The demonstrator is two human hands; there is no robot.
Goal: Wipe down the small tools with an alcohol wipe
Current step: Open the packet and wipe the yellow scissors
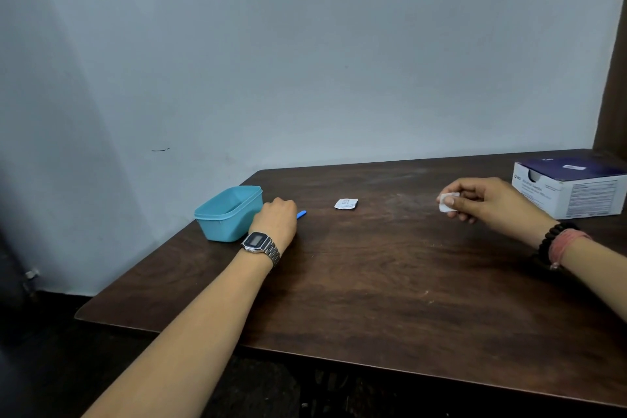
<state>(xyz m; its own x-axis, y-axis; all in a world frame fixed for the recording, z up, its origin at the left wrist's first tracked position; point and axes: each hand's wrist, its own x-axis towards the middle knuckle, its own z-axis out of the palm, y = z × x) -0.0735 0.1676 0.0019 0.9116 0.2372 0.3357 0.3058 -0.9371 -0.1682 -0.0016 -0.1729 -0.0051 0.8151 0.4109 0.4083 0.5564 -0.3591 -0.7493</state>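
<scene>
My right hand (485, 200) hovers over the right part of the dark wooden table (373, 282) and pinches a small white folded alcohol wipe (447, 202) between thumb and fingers. My left hand (276, 222), with a metal watch on the wrist, is curled beside a teal plastic box (225, 214) and grips a small blue tool (301, 214); only the tool's tip shows past the knuckles. A torn white wipe wrapper (346, 203) lies flat on the table between my two hands.
A white and dark-blue box of alcohol swabs (573, 190) stands at the table's back right corner. The table's left edge runs close to the teal box. A grey wall rises behind the table.
</scene>
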